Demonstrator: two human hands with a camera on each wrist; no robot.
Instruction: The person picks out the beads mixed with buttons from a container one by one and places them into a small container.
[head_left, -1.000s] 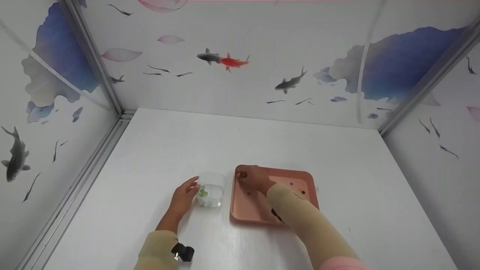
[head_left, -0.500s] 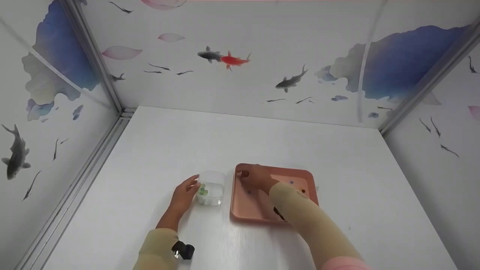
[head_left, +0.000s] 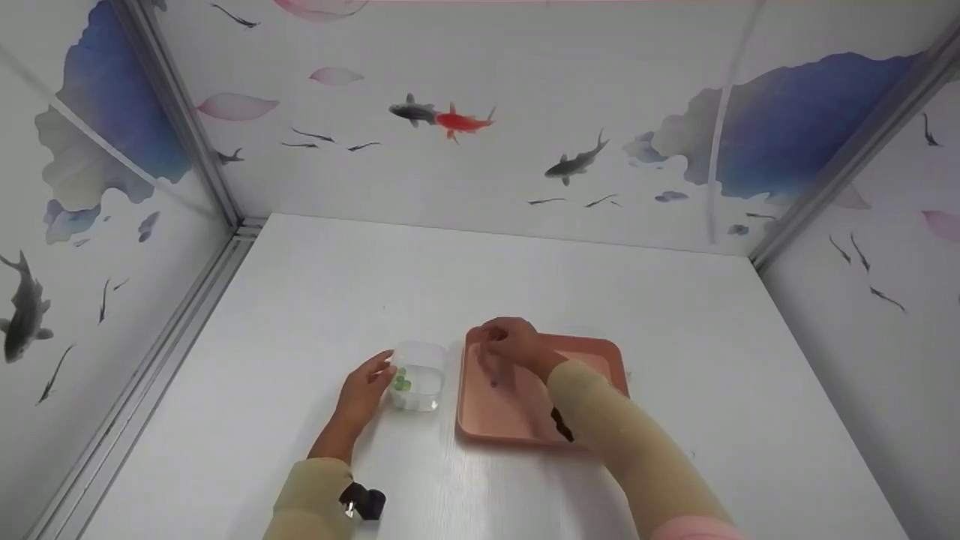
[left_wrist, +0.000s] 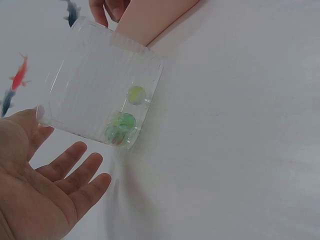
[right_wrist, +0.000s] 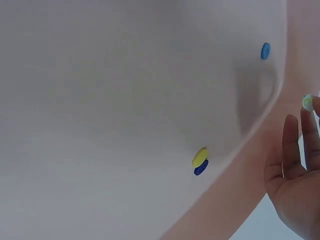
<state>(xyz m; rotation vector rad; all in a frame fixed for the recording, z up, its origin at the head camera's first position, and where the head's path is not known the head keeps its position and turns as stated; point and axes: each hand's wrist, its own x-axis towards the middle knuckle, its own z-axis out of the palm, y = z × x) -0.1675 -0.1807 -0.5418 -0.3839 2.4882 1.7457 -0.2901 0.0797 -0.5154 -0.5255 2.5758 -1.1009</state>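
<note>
My left hand rests against the left side of a clear plastic box, thumb and index finger at its edge. In the left wrist view its other fingers are spread away from the box. Several green and yellow glass marbles lie together inside. Over the far left corner of the pink tray, my right hand pinches a pale marble with yellow-green in it, its other fingers extended. The right wrist view shows a light blue button, a yellow button and a dark blue button in the tray.
The box and tray stand side by side on a white table, a narrow gap between them. A small dark piece lies in the tray below my right hand. Patterned panels wall the table at the back and sides.
My right hand has lifted slightly from the tray's far left corner, and its forearm has shifted right, hiding small pieces seen earlier. My left hand stays at the box.
</note>
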